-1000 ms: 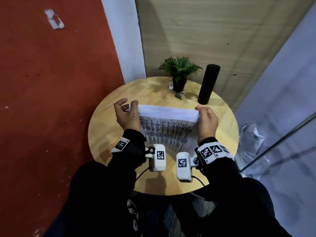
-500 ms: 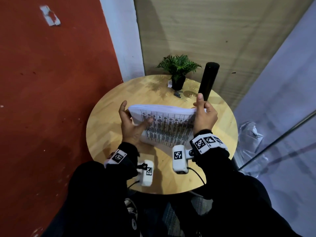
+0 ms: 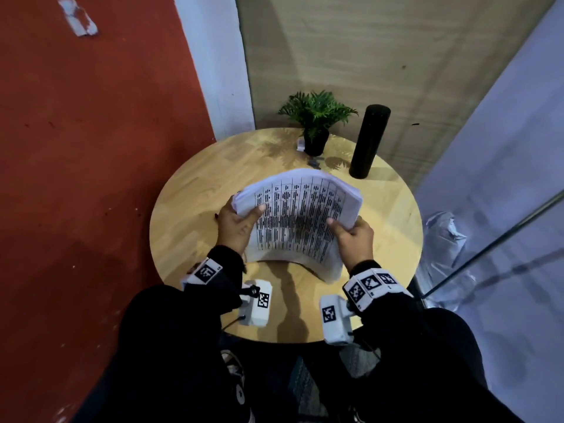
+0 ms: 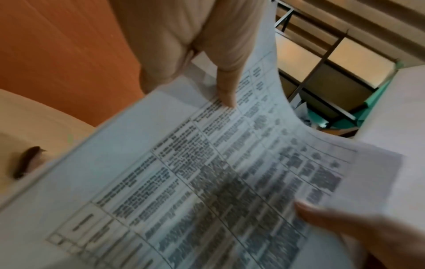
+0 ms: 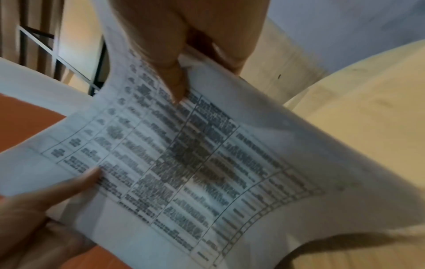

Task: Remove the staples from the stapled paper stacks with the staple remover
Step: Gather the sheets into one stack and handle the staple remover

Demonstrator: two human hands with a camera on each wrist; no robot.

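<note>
Paper stack (image 3: 300, 221), thick and printed with a table of dark text, is held in the air above a round wooden table (image 3: 195, 209) by both of a person's hands. The left hand (image 3: 236, 225) grips the stack's left edge, thumb pressed on the printed top sheet and the other fingers hidden beneath. The right hand (image 3: 354, 239) grips the right edge the same way, thumb on top. The stack bows between the two hands, its near end curling down toward the table and its far end tilted up. In the left wrist view the left thumb (image 4: 226, 87) lies on the page's margin, and the right thumb tip (image 4: 308, 211) shows at the lower right. The print is too blurred to read.

At the far side of the table stand a small potted plant (image 3: 316, 123) and, to its right, a tall black cylinder (image 3: 369, 141), both well apart from the paper. A small dark object (image 3: 314, 162) lies on the table just in front of the plant pot; what it is cannot be made out.
</note>
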